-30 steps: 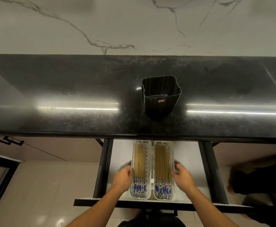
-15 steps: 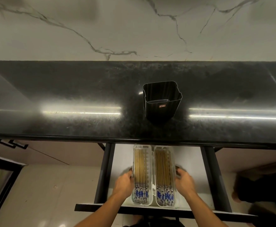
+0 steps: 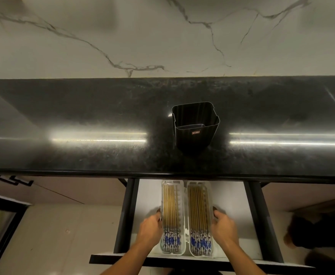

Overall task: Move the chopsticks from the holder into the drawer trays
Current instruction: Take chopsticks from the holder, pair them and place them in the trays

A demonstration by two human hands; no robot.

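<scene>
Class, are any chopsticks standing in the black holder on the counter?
No: the holder shows only its bare inside, while the chopsticks lie in the two drawer trays.

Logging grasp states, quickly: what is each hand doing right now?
The left hand grips the outer edge of the left tray.
The right hand grips the outer edge of the right tray.

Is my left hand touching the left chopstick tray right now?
Touching. Head view: the left hand has its curled fingers gripping the left tray at its outer wall.
</scene>
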